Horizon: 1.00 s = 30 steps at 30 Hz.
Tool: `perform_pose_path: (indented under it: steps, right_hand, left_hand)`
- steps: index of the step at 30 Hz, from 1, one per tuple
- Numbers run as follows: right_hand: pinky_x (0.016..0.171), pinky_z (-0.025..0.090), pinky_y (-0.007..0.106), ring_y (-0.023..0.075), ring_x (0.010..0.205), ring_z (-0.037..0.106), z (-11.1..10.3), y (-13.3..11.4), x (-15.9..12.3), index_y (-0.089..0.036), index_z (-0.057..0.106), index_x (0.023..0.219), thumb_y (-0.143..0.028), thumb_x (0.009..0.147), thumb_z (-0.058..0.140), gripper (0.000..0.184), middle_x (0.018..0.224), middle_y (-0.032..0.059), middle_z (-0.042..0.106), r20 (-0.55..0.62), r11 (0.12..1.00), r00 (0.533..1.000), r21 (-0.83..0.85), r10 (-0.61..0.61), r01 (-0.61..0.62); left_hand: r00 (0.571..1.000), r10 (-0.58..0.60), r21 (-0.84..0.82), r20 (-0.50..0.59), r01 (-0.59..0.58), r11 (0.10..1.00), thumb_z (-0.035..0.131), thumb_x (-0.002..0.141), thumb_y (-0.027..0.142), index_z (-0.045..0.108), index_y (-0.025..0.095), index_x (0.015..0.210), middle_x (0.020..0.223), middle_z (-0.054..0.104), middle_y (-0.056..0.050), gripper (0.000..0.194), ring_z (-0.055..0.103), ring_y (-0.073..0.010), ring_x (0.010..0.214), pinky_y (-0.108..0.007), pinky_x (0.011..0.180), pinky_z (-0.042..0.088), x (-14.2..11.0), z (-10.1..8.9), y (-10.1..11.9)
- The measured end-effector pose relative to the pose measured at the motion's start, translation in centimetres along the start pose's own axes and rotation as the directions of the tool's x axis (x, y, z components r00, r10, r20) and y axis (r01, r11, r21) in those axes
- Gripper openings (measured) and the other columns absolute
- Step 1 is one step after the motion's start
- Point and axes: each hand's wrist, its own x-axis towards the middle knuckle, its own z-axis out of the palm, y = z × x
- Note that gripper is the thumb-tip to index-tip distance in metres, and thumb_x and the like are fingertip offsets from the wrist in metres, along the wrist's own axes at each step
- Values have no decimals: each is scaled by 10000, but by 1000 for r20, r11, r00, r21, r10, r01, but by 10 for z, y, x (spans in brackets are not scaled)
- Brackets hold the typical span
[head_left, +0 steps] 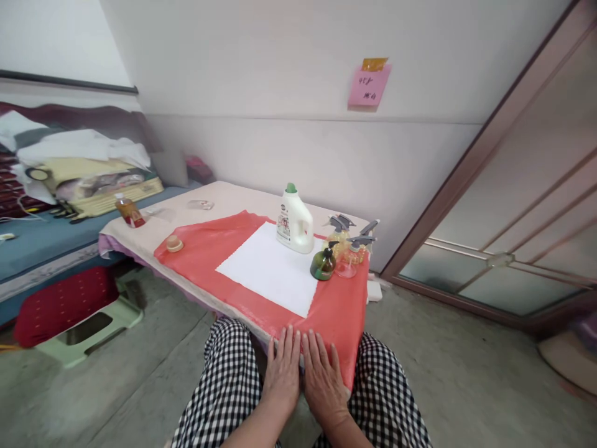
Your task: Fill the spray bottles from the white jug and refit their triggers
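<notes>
My left hand (283, 367) and my right hand (323, 372) lie flat side by side on the near edge of a red plastic sheet (252, 305), fingers stretched forward, holding nothing. Beyond my fingertips a white cloth (268, 274) with a zigzag edge is spread on the sheet. A white detergent jug (296, 224) with a green cap stands upright on the cloth's far part. At the cloth's right edge sits a dark green pump bottle (323, 264). Next to it are a pink spray bottle (346, 264) and yellowish spray bottles with grey trigger heads (336, 223).
A round beige lid-like thing (174, 243) lies on the sheet's left end. Farther left on the table are a drink bottle (130, 210) and a small clear packet (200, 205). A green stool with a red cover (69, 305) stands at left; a framed glass door (513, 205) is at right.
</notes>
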Motion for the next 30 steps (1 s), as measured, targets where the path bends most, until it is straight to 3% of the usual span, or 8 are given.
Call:
perform_pose_path:
  steps: [9,23,30]
  right_hand:
    - [1160,96,535,298,1430,202,-7,-1,2,-113,203,1509,-142,863,398,675,1506,130,365,73,999,997,42,11,-14]
    - [1174,0,524,250,1447,144,-8,-2,2,-98,365,1452,-125,874,360,578,1488,101,404,50,1000,999,20,-1,0]
    - [1172,17,530,265,1448,144,-7,-2,3,-103,386,1443,-139,876,363,569,1491,103,399,46,1000,999,7,3,-4]
  left_hand:
    - [997,-36,-9,63,37,999,344,872,124,259,174,1516,1589,221,-116,651,94,-298,1471,-598,1138,189,1,-1,5]
    - [999,-25,2,31,25,1000,341,878,130,239,192,1522,1593,213,-102,655,108,-291,1470,-584,1142,183,1,-3,3]
    - [999,-24,-13,22,24,1000,345,898,162,215,203,1529,1592,217,-105,645,119,-294,1467,-582,1141,188,1,0,3]
